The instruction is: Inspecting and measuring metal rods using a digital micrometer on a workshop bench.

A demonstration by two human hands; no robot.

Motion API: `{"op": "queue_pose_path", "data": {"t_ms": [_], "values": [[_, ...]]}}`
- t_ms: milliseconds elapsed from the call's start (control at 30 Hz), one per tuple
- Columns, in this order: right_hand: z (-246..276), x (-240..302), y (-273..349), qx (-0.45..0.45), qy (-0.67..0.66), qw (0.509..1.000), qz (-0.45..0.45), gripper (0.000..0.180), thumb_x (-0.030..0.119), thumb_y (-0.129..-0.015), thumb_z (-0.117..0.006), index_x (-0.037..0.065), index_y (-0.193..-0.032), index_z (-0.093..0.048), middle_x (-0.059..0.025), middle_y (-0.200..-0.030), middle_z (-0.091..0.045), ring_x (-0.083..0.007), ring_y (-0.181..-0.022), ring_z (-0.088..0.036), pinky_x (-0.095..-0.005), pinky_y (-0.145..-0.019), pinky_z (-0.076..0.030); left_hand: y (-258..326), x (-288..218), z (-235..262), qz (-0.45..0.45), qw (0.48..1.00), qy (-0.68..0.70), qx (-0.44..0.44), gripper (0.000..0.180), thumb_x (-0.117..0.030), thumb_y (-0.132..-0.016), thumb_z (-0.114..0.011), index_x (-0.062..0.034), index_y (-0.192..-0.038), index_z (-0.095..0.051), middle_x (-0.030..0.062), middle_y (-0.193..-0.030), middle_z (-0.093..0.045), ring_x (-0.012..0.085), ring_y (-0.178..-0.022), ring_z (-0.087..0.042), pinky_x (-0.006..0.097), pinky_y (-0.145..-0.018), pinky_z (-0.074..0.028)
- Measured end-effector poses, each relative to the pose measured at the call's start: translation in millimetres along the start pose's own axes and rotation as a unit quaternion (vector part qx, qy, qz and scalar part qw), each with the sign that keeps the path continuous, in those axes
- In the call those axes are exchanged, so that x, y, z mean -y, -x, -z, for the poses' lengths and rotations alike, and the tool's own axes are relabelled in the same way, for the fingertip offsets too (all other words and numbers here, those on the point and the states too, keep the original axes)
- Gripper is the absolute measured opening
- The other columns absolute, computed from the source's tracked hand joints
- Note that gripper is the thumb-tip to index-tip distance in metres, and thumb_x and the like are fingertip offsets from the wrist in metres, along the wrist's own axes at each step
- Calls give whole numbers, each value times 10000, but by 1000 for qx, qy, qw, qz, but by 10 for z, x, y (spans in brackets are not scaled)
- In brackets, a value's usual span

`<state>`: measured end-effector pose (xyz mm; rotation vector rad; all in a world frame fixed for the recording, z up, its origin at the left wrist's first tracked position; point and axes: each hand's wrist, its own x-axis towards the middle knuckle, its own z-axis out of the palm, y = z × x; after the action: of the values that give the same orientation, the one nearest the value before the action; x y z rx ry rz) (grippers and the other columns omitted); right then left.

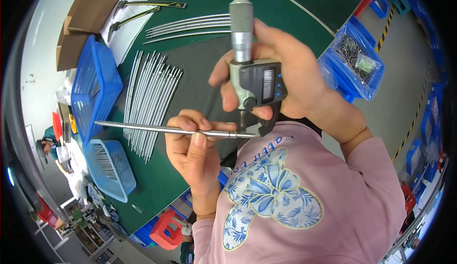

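Observation:
My right hand (297,69) is wrapped round a digital micrometer (254,80), its thimble pointing up and its small display facing me. Between the fingers and thumb of my left hand (195,149) lies a thin metal rod (176,129), held nearly level. The rod's right end sits in the micrometer's jaws; whether both jaws touch it I cannot tell. Left of my hands, a row of similar metal rods (151,104) is spread on a dark mat (195,69). Several more long rods (190,27) lie farther back.
Two calipers (138,12) rest on white paper near an open cardboard box (78,35). A blue basket (107,80) and a light blue basket (126,169) holding rods stand at the table's left. On the right is a blue bin (352,92) of small metal parts. A red stool (166,228) stands below.

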<state>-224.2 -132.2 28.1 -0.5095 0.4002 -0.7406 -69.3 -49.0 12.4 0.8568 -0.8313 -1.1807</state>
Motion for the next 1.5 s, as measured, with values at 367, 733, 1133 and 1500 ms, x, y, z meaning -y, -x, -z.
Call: {"op": "queue_pose_path", "data": {"t_ms": [367, 733, 1133, 1500], "values": [[279, 129, -508, -114, 309, 926, 183, 312, 148, -729, -610, -28, -983, -562, -104, -787, -620, -34, -448, -406, -164, -405, -325, 254, -412, 481, 255, 960, 93, 74, 204, -99, -663, -470, 74, -763, -428, 56, -510, -379, 55, -301, -296, 197, -291, -211], [339, 123, -481, -112, 304, 930, 174, 244, 97, -690, -644, -19, -878, -539, -131, -755, -598, -53, -446, -424, -171, -423, -350, 268, -497, 822, 337, 902, 227, 145, 554, -49, -661, -428, 190, -1147, -315, 80, -521, -408, 70, -309, -330, 191, -285, -231], [68, -419, -111, -154, 116, 973, 124, 298, 33, -702, -614, -12, -969, -490, -158, -820, -587, -102, -480, -483, -203, -435, -394, -102, 239, 264, -26, 997, 65, -16, 378, -65, -835, -495, -38, -1167, -317, 187, -1031, -492, 240, -872, -560, 316, -646, -528], [-21, -144, 11, -49, 161, 982, 87, 262, 144, -729, -623, -27, -909, -537, -139, -745, -581, -91, -491, -498, -197, -417, -386, 58, 50, 280, -46, 998, 50, 5, 162, -50, -815, -525, -7, -909, -401, 177, -853, -521, 252, -706, -605, 323, -633, -547]]}}
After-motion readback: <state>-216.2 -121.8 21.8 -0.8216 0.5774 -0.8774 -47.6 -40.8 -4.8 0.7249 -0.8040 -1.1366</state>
